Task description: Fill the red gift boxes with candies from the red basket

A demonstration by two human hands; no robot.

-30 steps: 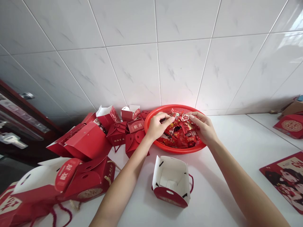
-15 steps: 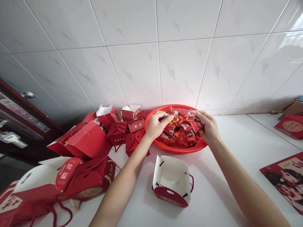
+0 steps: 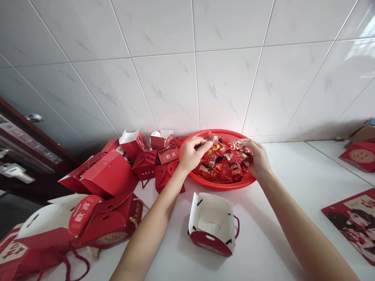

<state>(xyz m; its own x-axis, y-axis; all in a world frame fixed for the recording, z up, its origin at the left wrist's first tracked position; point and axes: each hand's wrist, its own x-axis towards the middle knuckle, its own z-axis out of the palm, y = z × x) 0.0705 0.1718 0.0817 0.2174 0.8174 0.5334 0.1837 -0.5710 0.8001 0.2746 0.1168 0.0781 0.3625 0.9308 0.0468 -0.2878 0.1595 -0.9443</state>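
Observation:
Red-wrapped candies point(image 3: 224, 171) fill a red plastic basket point(image 3: 222, 187) against the wall. My left hand point(image 3: 191, 155) is over its left side, thumb and fingers curled together beside the candies; what lies within its grip is hidden. At the opposite side, my right hand point(image 3: 259, 158) is closed around wrapped candy point(image 3: 241, 148), partly covered by my fingers. In front of the basket sits a red gift box point(image 3: 211, 246) with its top open, showing a white inside with only its folded bottom flaps. A dark red cord handle shows on its right.
Several red boxes crowd the left side, including a closed one point(image 3: 113, 224), a tall red one point(image 3: 109, 175) and a small open one point(image 3: 162, 139). A printed red card point(image 3: 354, 226) lies on the right. Another red box point(image 3: 359, 156) is behind it. The tiled wall point(image 3: 222, 86) borders the counter.
My left hand has shifted slightly left. Between my right fingers, the candy has turned and shows more of its patterned wrapper. The open gift box is unmoved.

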